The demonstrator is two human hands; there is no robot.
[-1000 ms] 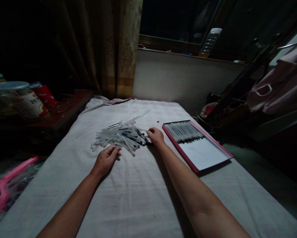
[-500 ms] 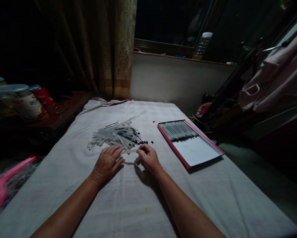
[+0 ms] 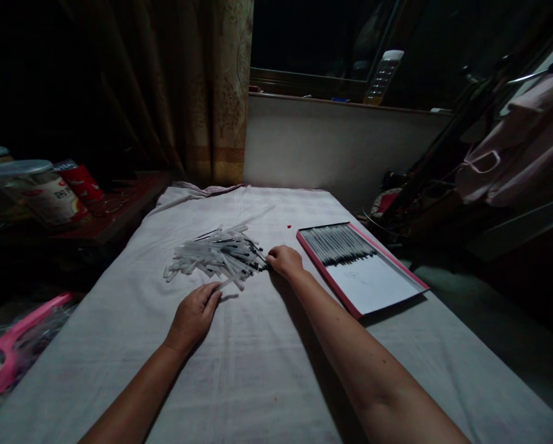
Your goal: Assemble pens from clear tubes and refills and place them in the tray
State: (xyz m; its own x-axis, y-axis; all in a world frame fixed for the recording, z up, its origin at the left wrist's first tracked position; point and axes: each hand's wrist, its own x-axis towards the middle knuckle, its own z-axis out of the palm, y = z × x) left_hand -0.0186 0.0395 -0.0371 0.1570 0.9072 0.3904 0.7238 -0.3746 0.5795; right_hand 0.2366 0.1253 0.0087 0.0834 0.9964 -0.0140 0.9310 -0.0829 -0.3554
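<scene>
A pile of clear pen tubes (image 3: 214, 256) lies on the white cloth of the table (image 3: 258, 370). My left hand (image 3: 193, 316) rests on the cloth just in front of the pile, its fingertips pinching one clear tube (image 3: 229, 283) that points toward the pile. At the pile's right end, where small black caps lay, my right hand (image 3: 284, 261) reaches in with curled fingers; what they hold is hidden. To the right sits a pink-rimmed tray (image 3: 380, 285) with a neat row of pens (image 3: 341, 243) at its far end.
Lidded jars (image 3: 40, 191) and a red packet stand on a wooden shelf at the left. A pink plastic item (image 3: 12, 345) lies at the lower left. A curtain hangs behind, a remote (image 3: 381, 77) leans in the window, and clothes hang at right. A small red bead (image 3: 288, 226) lies on the cloth.
My right hand has moved from close to my left hand back out to the pile's right end, covering the black caps. My left hand stays put, still holding the tube.
</scene>
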